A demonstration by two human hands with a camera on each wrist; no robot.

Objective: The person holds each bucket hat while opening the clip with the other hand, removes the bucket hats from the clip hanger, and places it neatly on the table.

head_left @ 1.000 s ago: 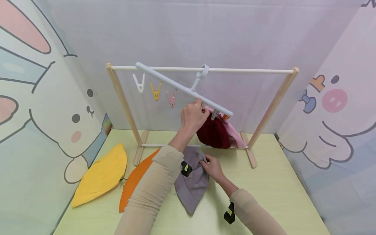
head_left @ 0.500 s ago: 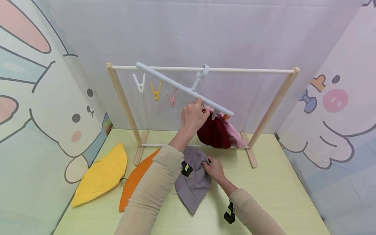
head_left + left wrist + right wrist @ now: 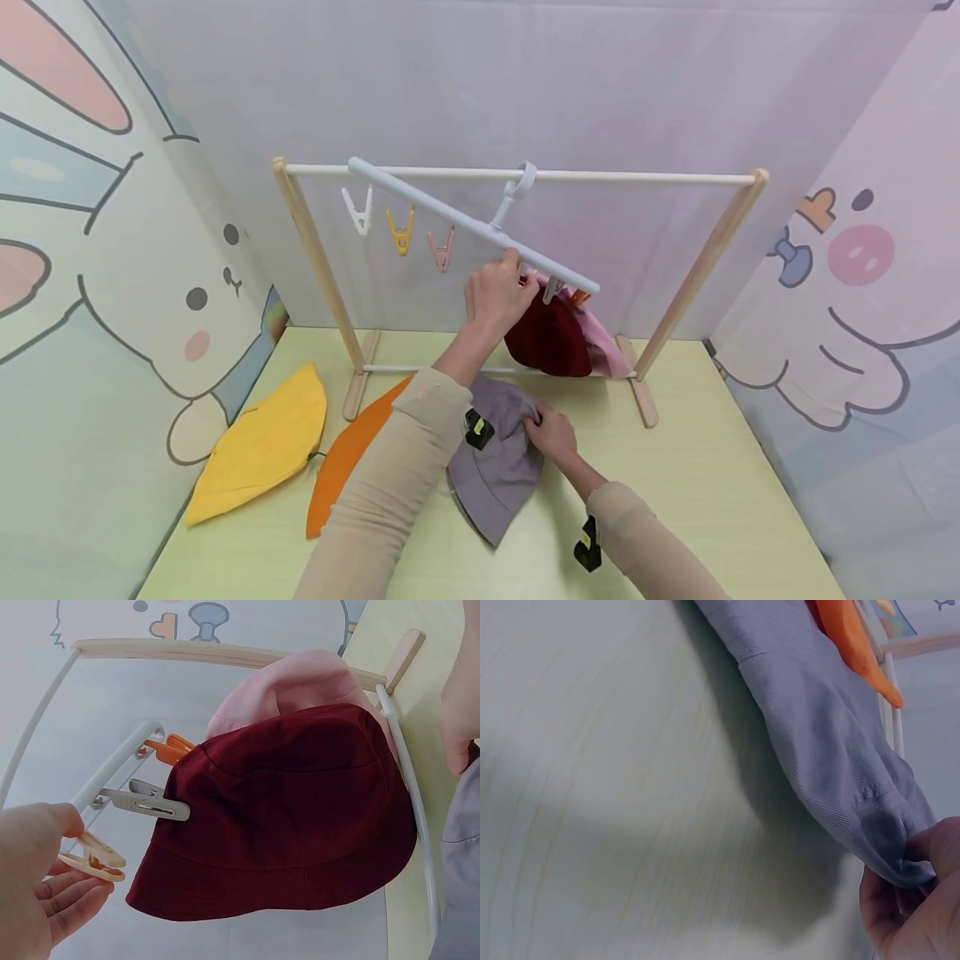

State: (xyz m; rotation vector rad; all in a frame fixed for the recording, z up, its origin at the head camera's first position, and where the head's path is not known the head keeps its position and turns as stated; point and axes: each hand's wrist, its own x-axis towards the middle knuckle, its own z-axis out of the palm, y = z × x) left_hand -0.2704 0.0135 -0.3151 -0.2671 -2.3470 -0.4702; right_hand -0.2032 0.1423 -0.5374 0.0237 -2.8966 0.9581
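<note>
My left hand (image 3: 495, 296) pinches a cream clothespin (image 3: 94, 859) under the pale blue hanger (image 3: 427, 204), which hangs tilted with its right end low. In the left wrist view, the pin's tips hold no cloth. Beside it, a grey clothespin (image 3: 150, 806) clips a maroon bucket hat (image 3: 285, 817). An orange clothespin (image 3: 172, 750) sits behind, by a pink hat (image 3: 292, 682) partly covered by the maroon one. Lower down, my right hand (image 3: 552, 433) grips the crown edge of a grey bucket hat (image 3: 498, 475), its fingertips partly hidden in the cloth; the brim points toward me.
White (image 3: 360, 212), yellow (image 3: 401, 233) and pink (image 3: 441, 250) clothespins dangle from the hanger's raised left half. A wood-and-white rack (image 3: 637, 177) carries the hanger. Yellow (image 3: 262, 446) and orange (image 3: 348, 454) hats lie at the left, the orange one partly behind my left sleeve.
My right hand has shifted slightly right and down, drawing the grey hat's crown with it. The left hand stays at the cream clothespin.
</note>
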